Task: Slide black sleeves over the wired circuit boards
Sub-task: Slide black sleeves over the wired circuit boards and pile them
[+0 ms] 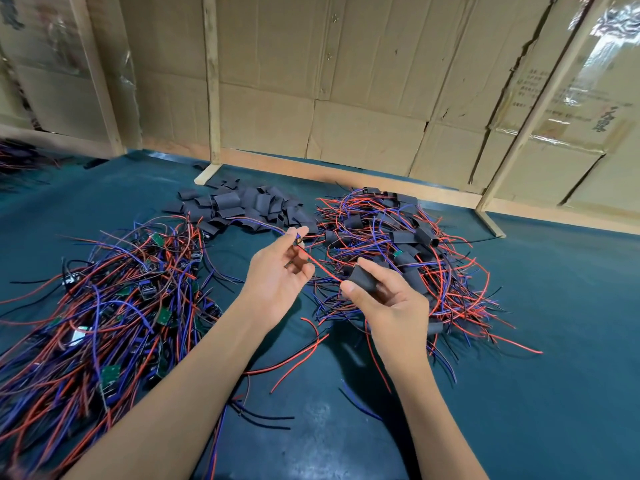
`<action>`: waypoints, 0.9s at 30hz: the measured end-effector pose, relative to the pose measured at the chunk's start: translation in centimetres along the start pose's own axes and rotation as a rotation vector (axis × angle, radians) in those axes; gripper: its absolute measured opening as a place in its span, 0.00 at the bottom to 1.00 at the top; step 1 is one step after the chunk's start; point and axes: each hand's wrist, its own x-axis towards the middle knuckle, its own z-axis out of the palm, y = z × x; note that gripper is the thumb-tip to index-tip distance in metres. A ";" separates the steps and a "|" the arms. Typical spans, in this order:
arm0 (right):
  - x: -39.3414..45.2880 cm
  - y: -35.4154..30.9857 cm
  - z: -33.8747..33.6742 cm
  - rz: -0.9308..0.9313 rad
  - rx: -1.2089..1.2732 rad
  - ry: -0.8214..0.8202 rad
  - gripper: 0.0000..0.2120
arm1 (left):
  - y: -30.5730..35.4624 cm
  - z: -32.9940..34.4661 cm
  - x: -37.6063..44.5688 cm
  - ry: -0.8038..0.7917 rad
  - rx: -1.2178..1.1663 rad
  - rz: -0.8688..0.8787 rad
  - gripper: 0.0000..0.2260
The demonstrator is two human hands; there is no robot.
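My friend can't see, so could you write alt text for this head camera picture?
A person's left hand pinches a small wired circuit board while the right hand grips a black tube sleeve beside its red wire, above a dark teal table heaped with wired boards and sleeves.

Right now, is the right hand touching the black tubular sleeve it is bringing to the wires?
Touching. The head view shows the right hand with thumb and fingers closed around the black tubular sleeve above the green mat.
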 end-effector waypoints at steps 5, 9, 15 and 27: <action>-0.1 0.5 0.4 -0.045 -0.134 -0.049 0.23 | 0.2 0.3 -0.2 0.062 -0.039 0.092 0.13; -0.2 0.7 0.3 -0.094 -0.314 -0.077 0.23 | 0.6 0.3 -0.3 0.044 -0.107 0.131 0.11; -0.3 1.0 0.6 0.014 -0.331 -0.068 0.19 | 0.4 0.2 -0.5 -0.076 -0.114 0.140 0.09; -0.6 0.7 0.5 -0.180 -0.613 -0.101 0.14 | -0.8 0.4 -0.7 -0.179 0.179 0.331 0.15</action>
